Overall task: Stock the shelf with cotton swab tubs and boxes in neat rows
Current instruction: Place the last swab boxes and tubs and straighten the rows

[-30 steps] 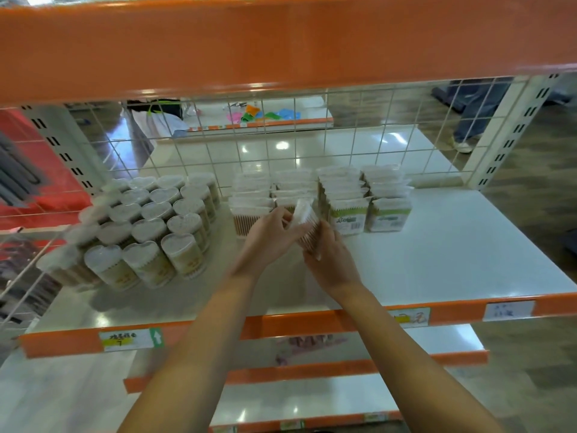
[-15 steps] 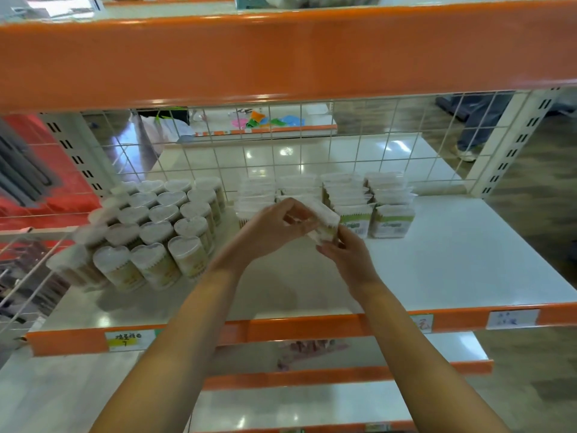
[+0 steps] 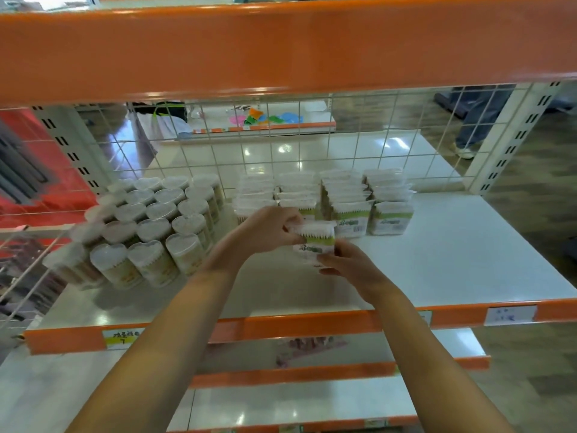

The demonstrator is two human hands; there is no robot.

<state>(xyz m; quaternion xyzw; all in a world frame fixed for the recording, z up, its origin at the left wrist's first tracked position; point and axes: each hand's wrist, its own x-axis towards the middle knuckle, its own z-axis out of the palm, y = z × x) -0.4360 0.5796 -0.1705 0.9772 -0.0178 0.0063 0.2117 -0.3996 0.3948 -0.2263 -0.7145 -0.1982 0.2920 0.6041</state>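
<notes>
You face a white metal shelf [image 3: 437, 264] with an orange front edge, backed by a white wire grid panel [image 3: 312, 151] and roofed by a broad orange beam [image 3: 281, 48].

On its left part stands a block of round clear plastic tubs [image 3: 156, 226] with white heart-shaped lids, packed side by side in rows that run back to the grid.

To their right, four rows of clear rectangular boxes [image 3: 346, 195] of cotton swabs with green-and-white labels run from the grid toward you; the two right rows reach nearer you than the two left.

Your two bare forearms reach in over the front edge and meet in front of the second row from the left.

Between your hands you hold one clear swab box [image 3: 313, 242] with a green band, upright with its label facing you, just in front of the rows and touching none that you can see.

Your left hand [image 3: 265, 229] pinches its upper left corner with curled fingers.

Your right hand [image 3: 349, 264] grips its lower right part, thumb across the front.
</notes>
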